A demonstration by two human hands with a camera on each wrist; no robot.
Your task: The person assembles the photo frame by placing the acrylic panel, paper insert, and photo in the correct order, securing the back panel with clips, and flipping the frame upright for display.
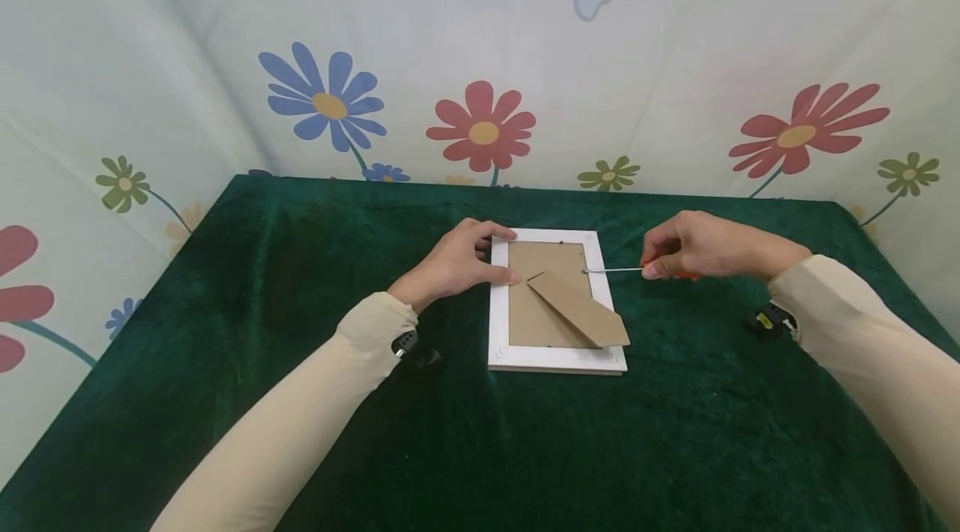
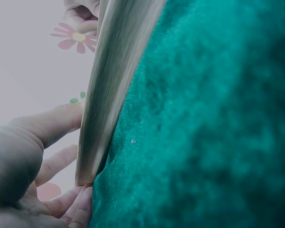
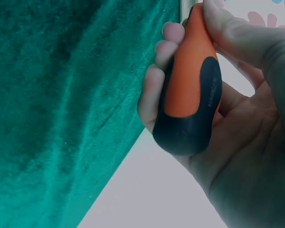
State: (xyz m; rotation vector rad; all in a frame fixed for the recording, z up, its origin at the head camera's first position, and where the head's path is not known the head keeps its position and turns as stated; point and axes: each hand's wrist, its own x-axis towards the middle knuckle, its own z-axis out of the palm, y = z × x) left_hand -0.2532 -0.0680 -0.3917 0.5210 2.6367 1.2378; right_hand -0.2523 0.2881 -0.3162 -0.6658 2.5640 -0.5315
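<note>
A white picture frame [image 1: 500,323] lies face down on the green cloth, its brown backing board [image 1: 528,319] showing. From the board a brown easel stand [image 1: 581,311] slants toward the lower right. My left hand [image 1: 465,257] grips the frame's upper left side, thumb on the backing and index finger on the white border. The left wrist view shows fingers at the wooden side edge [image 2: 109,90]. In my right hand [image 1: 693,244] is a screwdriver with an orange and black handle [image 3: 185,95]. Its thin metal shaft [image 1: 618,270] points left, the tip at the board's right edge.
Dark green velvet cloth [image 1: 450,457] covers the table around the frame. Behind it hangs a pale curtain [image 1: 420,7] printed with flowers and a butterfly. Small dark tabs [image 1: 561,243] sit along the board's edge.
</note>
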